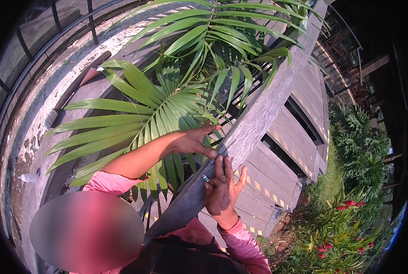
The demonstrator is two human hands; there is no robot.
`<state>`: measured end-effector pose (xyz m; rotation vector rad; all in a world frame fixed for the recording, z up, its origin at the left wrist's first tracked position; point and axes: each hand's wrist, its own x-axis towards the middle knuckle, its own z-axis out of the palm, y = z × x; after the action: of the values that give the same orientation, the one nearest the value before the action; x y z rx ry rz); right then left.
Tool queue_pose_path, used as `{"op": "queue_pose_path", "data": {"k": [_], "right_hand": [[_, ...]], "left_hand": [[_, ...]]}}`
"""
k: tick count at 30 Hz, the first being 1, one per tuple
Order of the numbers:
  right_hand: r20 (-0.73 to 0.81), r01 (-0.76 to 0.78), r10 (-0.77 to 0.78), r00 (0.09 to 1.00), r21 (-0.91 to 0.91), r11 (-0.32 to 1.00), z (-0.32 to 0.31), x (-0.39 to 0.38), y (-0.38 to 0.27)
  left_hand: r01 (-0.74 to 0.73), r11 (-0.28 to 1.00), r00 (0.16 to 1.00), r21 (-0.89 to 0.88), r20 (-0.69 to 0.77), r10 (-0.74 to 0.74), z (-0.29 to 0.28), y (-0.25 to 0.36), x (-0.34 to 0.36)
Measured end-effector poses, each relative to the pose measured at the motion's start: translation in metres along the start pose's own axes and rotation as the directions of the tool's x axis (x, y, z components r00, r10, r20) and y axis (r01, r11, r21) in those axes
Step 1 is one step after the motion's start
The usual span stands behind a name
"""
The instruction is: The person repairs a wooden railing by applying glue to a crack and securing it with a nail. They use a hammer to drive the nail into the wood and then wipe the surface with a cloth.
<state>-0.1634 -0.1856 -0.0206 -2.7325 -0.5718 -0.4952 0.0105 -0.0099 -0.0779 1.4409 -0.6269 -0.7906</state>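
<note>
Both my hands are at the grey wooden rail [269, 102] that slants through the middle of the view. My left hand [195, 140] comes over from the left with thumb and fingers apart, its thumb tip at the rail close to my right fingertips. My right hand [223, 189] has several fingers stretched over the rail's edge. A small blue-and-white piece [205, 178] is pinched at its thumb side; its kind is too small to tell. Beneath and beyond my left arm spreads a green palm frond [162, 112], its leaflets partly hidden by the forearm.
A second frond [208, 27] hangs over the rail farther off. Brown tubes [78, 84] and a small white bottle-like thing [29, 177] lie at left near a metal railing [92, 23]. To the right are planks [258, 171] with yellow markings and red-flowered shrubs [350, 204].
</note>
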Motion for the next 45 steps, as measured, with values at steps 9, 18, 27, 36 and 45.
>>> {"op": "queue_pose_path", "data": {"k": [9, 18, 27, 36, 45], "right_hand": [[-0.076, 0.115, -0.104, 0.992, 0.16, 0.98, -0.01, 0.004, 0.024], [-0.339, 0.304, -0.197, 0.92, 0.298, 0.905, -0.032, 0.017, 0.005], [-0.273, 0.595, -0.577, 0.77, 0.634, 0.494, -0.009, 0.168, -0.203], [-0.284, 0.742, -0.704, 0.651, 0.434, 0.511, 0.094, 0.17, -0.309], [-0.254, 0.712, -0.702, 0.665, 0.5, 0.493, 0.084, 0.172, -0.31]], "left_hand": [[-0.001, 1.0, 0.999, 0.026, -0.036, 0.002, -0.002, 0.004, 0.0], [0.006, 1.0, 0.999, -0.01, -0.041, -0.007, 0.01, -0.028, 0.025], [-0.051, 0.998, 0.987, 0.037, -0.148, 0.055, 0.024, 0.01, -0.004], [-0.131, 0.984, 0.959, 0.118, -0.238, 0.157, 0.032, 0.003, -0.014], [-0.096, 0.967, 0.95, 0.237, -0.269, 0.16, 0.045, 0.027, -0.041]]}}
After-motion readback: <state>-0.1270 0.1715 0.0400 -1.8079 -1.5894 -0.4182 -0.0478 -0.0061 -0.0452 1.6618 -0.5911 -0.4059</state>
